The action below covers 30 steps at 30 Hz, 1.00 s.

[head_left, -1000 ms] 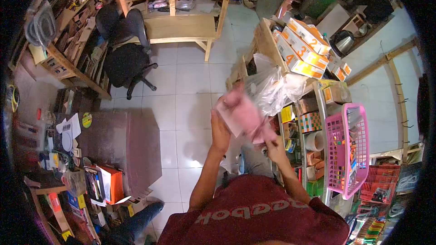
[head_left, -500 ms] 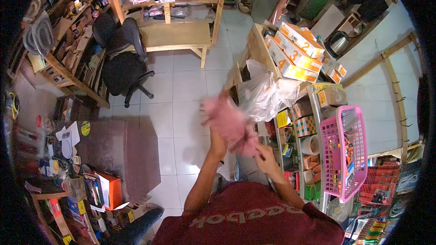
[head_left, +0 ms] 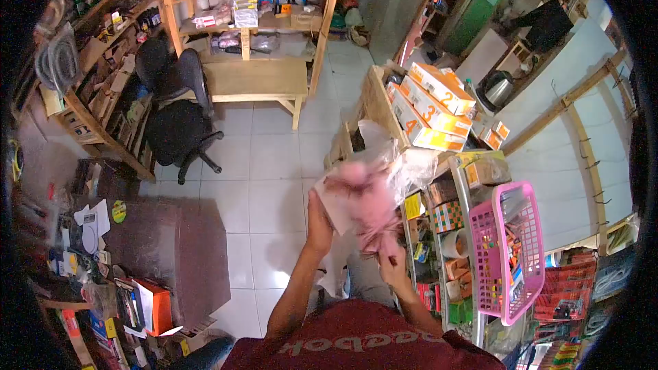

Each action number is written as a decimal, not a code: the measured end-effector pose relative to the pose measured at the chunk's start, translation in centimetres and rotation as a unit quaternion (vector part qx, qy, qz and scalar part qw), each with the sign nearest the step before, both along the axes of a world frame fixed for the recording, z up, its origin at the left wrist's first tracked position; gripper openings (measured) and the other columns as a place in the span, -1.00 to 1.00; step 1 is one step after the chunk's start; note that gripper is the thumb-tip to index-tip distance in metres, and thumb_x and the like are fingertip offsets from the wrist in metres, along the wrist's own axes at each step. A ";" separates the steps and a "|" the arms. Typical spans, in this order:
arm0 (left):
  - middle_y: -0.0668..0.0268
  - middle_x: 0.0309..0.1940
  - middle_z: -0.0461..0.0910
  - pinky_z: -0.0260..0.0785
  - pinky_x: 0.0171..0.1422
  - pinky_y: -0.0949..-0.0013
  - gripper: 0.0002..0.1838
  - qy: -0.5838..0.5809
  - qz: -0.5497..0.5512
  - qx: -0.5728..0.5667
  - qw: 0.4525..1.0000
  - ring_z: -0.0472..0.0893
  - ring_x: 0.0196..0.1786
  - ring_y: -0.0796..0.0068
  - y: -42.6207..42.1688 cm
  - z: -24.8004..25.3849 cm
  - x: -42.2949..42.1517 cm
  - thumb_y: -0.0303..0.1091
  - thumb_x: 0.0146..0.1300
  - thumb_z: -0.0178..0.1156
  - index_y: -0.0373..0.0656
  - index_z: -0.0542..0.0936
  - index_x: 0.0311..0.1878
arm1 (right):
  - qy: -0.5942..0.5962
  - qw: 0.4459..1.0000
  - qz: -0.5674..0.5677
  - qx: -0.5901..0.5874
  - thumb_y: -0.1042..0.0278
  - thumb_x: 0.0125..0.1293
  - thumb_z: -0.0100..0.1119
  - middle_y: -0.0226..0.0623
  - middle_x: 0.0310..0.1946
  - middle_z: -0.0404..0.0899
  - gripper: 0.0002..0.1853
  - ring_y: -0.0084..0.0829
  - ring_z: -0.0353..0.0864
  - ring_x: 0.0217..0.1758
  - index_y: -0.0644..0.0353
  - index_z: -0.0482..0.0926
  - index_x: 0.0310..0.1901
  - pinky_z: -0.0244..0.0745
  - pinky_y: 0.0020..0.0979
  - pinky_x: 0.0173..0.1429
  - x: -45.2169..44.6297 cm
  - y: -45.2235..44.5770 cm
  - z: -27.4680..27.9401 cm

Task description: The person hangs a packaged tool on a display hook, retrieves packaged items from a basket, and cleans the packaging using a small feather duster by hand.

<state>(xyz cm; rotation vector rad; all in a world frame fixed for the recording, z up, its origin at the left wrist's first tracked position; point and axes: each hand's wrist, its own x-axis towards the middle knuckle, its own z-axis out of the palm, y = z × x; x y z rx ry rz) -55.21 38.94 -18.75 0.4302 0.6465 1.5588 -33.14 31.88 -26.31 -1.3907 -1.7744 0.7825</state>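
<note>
My right hand (head_left: 393, 268) grips 1 rumpled pink cloth (head_left: 375, 211), blurred, bunched against a pale, flat-sided object (head_left: 334, 211), possibly a box, tilted in my left hand (head_left: 318, 229).

The soft pink cloth-like bundle (head_left: 378, 209) is motion-blurred; its folds and outline cannot be resolved. It partly covers the flat pale panel (head_left: 330, 214) and obscures fingertips of the right hand (head_left: 392, 270). Most fingers of the left hand (head_left: 319, 227) are hidden behind the panel. Items inside the pink perforated plastic basket (head_left: 485, 270) are too small to identify. The lower picture edge cuts off the maroon lettered shirt (head_left: 356, 325).
</note>
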 end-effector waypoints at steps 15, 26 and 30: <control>0.31 0.17 0.36 0.11 0.35 0.38 -0.29 -0.004 0.019 0.037 0.999 0.35 0.21 0.44 -1.8 -1.6 -2.7 0.23 0.39 -0.43 -0.17 0.22 0.31 | -0.189 0.970 0.143 0.056 0.54 0.02 0.10 0.06 -0.30 0.53 -0.64 0.02 0.49 -0.34 0.36 0.50 -0.07 0.42 -0.26 -0.22 0.1 1.3 0.8; 0.27 0.21 0.36 0.15 0.34 0.25 -0.32 0.048 -0.010 -0.024 0.999 0.37 0.23 0.37 -1.1 -0.6 -0.2 0.24 0.36 -0.36 -0.10 0.24 0.30 | -0.064 0.997 0.040 0.030 0.49 0.26 0.05 -0.37 -0.56 0.55 -0.83 -0.59 0.48 -0.54 0.38 0.58 -0.21 0.40 -0.49 -0.45 0.3 0.6 -1.1; 0.27 0.23 0.33 0.11 0.37 0.25 -0.31 0.040 -0.054 -0.064 0.996 0.31 0.28 0.37 -1.7 0.5 0.6 0.23 0.37 -0.37 -0.12 0.22 0.32 | -0.045 0.995 -0.056 0.075 0.54 0.17 0.08 -0.19 -0.61 0.51 -0.83 -0.44 0.50 -0.59 0.31 0.58 -0.20 0.36 -0.46 -0.47 -0.3 -0.4 1.5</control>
